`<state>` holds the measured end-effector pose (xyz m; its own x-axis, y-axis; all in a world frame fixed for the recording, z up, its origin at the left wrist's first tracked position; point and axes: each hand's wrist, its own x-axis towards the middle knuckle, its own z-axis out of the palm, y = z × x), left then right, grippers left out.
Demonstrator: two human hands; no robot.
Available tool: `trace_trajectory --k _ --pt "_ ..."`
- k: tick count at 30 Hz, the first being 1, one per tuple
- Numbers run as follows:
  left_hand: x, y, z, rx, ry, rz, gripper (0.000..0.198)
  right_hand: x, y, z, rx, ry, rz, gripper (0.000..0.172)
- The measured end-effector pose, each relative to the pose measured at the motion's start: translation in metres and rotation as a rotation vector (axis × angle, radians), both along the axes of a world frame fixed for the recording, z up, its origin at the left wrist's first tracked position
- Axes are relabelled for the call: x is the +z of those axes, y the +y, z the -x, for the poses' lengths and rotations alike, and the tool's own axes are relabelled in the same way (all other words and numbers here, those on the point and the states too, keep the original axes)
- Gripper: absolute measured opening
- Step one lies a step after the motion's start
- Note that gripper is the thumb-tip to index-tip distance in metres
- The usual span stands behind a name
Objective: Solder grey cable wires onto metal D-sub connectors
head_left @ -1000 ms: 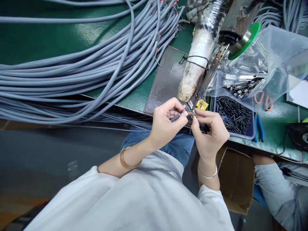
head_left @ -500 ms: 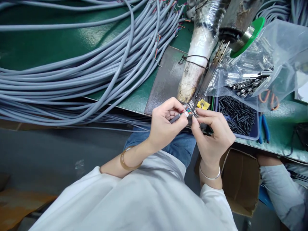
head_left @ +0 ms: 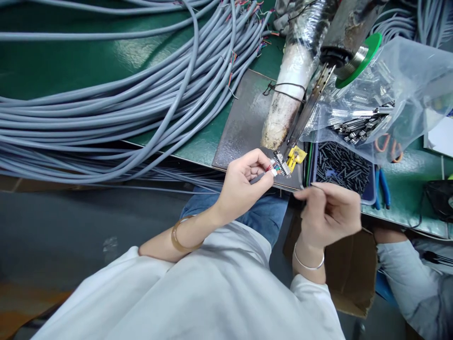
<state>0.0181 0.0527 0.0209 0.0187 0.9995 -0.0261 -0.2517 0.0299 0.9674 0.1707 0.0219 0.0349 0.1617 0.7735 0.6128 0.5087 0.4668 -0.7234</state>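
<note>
Here, the left grip (head_left: 245,182) is pinched closed on a grey cable (head_left: 257,178); the cable's coloured wires run to a connector (head_left: 281,164) just beyond those fingertips, beside a yellow piece (head_left: 296,157); the right grip (head_left: 330,211), apart from the connector, has thumb and forefinger drawn close, though blur hides whether anything is between them; beyond it, a tub (head_left: 370,190) of black tubes (head_left: 341,167) sits on the green surface (head_left: 412,189).

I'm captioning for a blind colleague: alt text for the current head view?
Left hand holds a gray cable, colored wires at a multi-pin connector near a soldering iron; blurred right hand beside a tray of black tubes.
</note>
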Motion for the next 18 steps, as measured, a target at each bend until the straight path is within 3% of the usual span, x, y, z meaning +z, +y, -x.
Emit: trace_trajectory --k 4,8,12,18 --pt "-0.002 -0.001 0.003 -0.043 -0.062 0.032 0.014 0.001 -0.006 -0.004 -0.049 0.103 -0.123 0.022" --pt "-0.003 0.001 0.006 -0.063 -0.121 0.094 0.02 -0.007 -0.005 -0.003 -0.101 -0.082 -0.069 0.026" --pt "-0.003 0.004 0.007 -0.075 -0.139 0.126 0.02 -0.015 -0.001 0.002 0.01 -0.291 -0.021 0.021" --pt "-0.003 0.008 0.006 -0.035 -0.1 0.079 0.016 -0.019 0.008 0.007 0.042 -0.292 -0.045 0.017"
